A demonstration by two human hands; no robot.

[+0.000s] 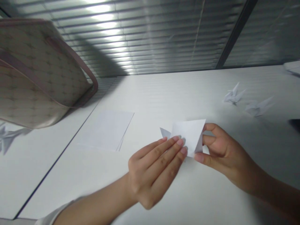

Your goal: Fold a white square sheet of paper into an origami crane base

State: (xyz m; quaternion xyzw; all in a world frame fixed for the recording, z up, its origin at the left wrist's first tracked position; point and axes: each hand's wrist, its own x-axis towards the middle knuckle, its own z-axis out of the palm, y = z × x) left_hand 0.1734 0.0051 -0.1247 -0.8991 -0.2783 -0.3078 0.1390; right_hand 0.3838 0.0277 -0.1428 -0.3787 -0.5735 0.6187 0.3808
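Observation:
A small folded piece of white paper [189,132] is held between both hands above the white table [159,97]. My left hand [153,172] lies across its lower left part with the fingers together; its thumb is hidden. My right hand [226,153] grips the right side, thumb at the lower corner and bent fingers behind the edge. Near that hand the paper's right side stands slightly apart in a fold. A pointed flap pokes out to the left, beyond my left fingertips. The underside of the paper cannot be seen.
Blank paper sheets [107,129] lie left of the hands. Two paper cranes, one farther back [233,95] and one nearer [257,107], stand at right. Another folded paper figure [9,134] sits at far left, by a large handbag [39,78]. Window blinds [152,40] line the back.

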